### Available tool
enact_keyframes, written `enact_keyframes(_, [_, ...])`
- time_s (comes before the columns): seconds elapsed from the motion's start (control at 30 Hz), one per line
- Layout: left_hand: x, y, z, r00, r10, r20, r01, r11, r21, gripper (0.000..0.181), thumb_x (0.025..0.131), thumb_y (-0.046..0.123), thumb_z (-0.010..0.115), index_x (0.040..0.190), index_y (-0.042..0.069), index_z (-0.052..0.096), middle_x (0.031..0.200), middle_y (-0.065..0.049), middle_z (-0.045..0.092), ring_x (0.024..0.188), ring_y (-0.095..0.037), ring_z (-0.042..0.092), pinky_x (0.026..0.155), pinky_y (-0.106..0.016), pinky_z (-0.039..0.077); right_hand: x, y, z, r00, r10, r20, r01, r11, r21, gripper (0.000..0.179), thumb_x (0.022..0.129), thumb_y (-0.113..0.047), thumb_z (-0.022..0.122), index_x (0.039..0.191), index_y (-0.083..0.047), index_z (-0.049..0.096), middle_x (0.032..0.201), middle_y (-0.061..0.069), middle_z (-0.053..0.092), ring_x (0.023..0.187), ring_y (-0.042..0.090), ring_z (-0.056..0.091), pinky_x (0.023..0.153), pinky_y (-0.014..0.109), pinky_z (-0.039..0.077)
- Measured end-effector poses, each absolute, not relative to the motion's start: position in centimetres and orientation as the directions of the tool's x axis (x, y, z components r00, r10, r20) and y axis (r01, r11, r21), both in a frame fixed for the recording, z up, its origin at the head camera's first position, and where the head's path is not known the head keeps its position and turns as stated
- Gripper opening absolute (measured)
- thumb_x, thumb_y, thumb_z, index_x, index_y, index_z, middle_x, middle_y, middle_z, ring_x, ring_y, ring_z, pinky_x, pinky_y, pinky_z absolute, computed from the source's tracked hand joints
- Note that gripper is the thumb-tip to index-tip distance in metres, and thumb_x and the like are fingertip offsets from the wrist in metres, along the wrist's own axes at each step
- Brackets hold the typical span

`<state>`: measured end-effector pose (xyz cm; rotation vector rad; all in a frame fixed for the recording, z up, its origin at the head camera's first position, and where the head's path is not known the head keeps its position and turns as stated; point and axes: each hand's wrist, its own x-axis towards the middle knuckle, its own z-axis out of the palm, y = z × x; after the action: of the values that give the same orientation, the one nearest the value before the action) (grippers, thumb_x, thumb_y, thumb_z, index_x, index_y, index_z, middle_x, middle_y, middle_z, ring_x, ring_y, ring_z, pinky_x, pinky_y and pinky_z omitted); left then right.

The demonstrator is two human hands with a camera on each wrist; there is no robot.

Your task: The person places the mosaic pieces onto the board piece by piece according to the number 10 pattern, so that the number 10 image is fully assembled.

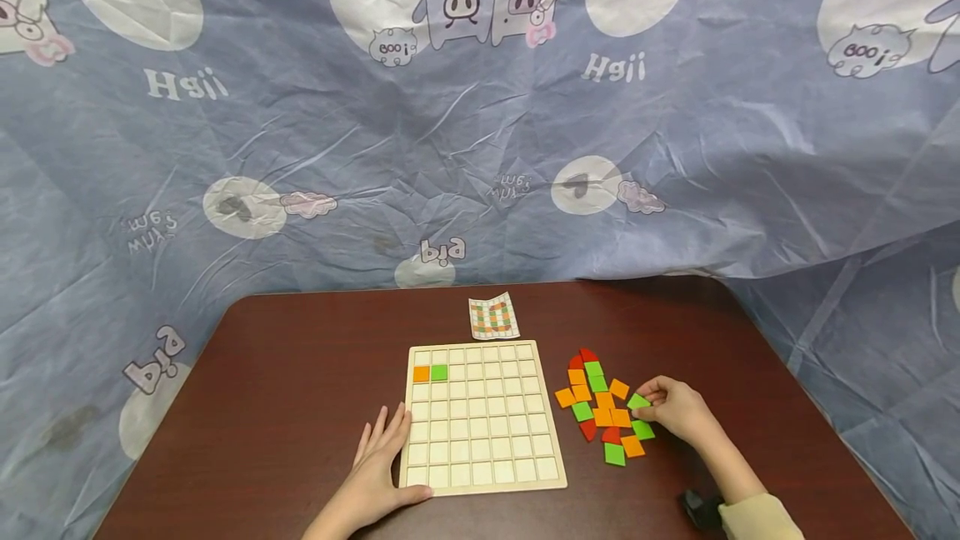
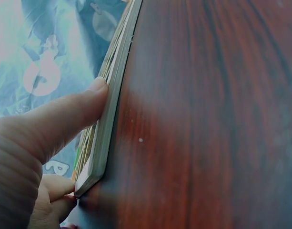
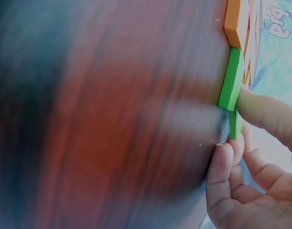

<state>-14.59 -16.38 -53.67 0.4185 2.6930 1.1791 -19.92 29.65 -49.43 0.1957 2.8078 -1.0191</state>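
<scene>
Nearest us, a small black object [image 1: 702,510] sits beside the forearm and the pale yellow sleeve [image 1: 761,517]; we cannot tell what it is. Our left hand [image 1: 373,473] is spread, its thumb on the near edge and its fingers along the left side of the pale wooden grid board [image 1: 460,450], seemingly steadying it on the glossy reddish-brown worktop [image 1: 300,373].

To the right of the board, our right hand [image 1: 675,411] pinches a flat green square tile [image 1: 639,401] between thumb and fingertips; how firmly, we cannot tell. Around it lie other green square tiles [image 1: 614,454], orange square tiles [image 1: 603,417] and red curved-edged pieces [image 1: 611,435].

Farther up the board, one orange square [image 1: 422,373] and one green square [image 1: 439,372] fill the two leftmost cells of the second row from the far edge. Just past the board lies a small paper card printed with a coloured grid [image 1: 493,317], and behind everything hangs blue-grey cartoon-print fabric [image 1: 420,148].

We judge the step in hand to be picking a tile; the next move calls for lifting it clear of its neighbours and matching its cell to the card.
</scene>
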Motion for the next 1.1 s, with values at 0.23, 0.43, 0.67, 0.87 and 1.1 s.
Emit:
enact_keyframes(0.23, [-14.5, -16.5, -53.7, -0.948, 0.313, -0.061, 0.171, 0.660, 0.731, 0.116, 0.068, 0.048, 0.085, 0.154, 0.000, 0.024, 0.164, -0.018, 0.013, 0.152, -0.041, -0.003, 0.118, -0.062, -0.009, -20.1, 29.3, -49.5, -0.980, 0.078, -0.184, 0.179, 0.751, -0.636, 0.029, 0.077, -0.013, 0.080, 0.098, -0.001, 0.064, 0.089, 0.007, 0.062, 0.078, 0.019, 0.056, 0.066, 0.030, 0.045])
enact_keyframes(0.43, [-14.6, -16.5, -53.6, -0.948, 0.314, -0.054, 0.183, 0.676, 0.714, 0.117, 0.068, 0.051, 0.084, 0.154, -0.001, 0.025, 0.163, -0.019, 0.015, 0.152, -0.042, 0.001, 0.117, -0.064, -0.004, -20.3, 29.0, -49.3, -0.978, 0.063, -0.200, 0.184, 0.714, -0.675, 0.025, 0.082, -0.012, 0.077, 0.099, 0.000, 0.064, 0.090, 0.007, 0.065, 0.078, 0.018, 0.059, 0.067, 0.031, 0.048])
enact_keyframes(0.67, [-14.7, -16.6, -53.7, -0.948, 0.311, -0.065, 0.167, 0.661, 0.732, 0.117, 0.069, 0.050, 0.085, 0.156, 0.002, 0.023, 0.164, -0.016, 0.013, 0.153, -0.039, -0.002, 0.118, -0.060, -0.008, -20.7, 27.7, -48.3, -0.979, 0.033, -0.202, 0.182, 0.598, -0.781, 0.030, 0.086, -0.015, 0.074, 0.108, 0.003, 0.063, 0.094, 0.009, 0.068, 0.080, 0.018, 0.062, 0.073, 0.033, 0.053])
enact_keyframes(0.87, [-14.7, -16.6, -53.6, -0.948, 0.316, -0.038, 0.182, 0.636, 0.750, 0.115, 0.069, 0.048, 0.085, 0.155, 0.001, 0.024, 0.164, -0.019, 0.014, 0.152, -0.042, -0.002, 0.119, -0.057, -0.010, -21.6, 24.8, -47.2, -0.977, -0.007, -0.211, 0.186, 0.441, -0.878, 0.039, 0.090, -0.020, 0.072, 0.120, 0.004, 0.061, 0.101, 0.008, 0.071, 0.090, 0.022, 0.066, 0.082, 0.037, 0.054])
enact_keyframes(1.1, [-14.5, -16.6, -53.8, -0.946, 0.321, -0.033, 0.192, 0.643, 0.741, 0.116, 0.069, 0.049, 0.085, 0.156, 0.002, 0.023, 0.163, -0.019, 0.015, 0.152, -0.041, 0.000, 0.115, -0.024, -0.023, -22.6, 20.5, -46.5, -0.969, -0.060, -0.239, 0.214, 0.283, -0.935, 0.037, 0.090, -0.020, 0.072, 0.118, 0.000, 0.061, 0.100, 0.003, 0.070, 0.099, 0.028, 0.067, 0.088, 0.045, 0.052])
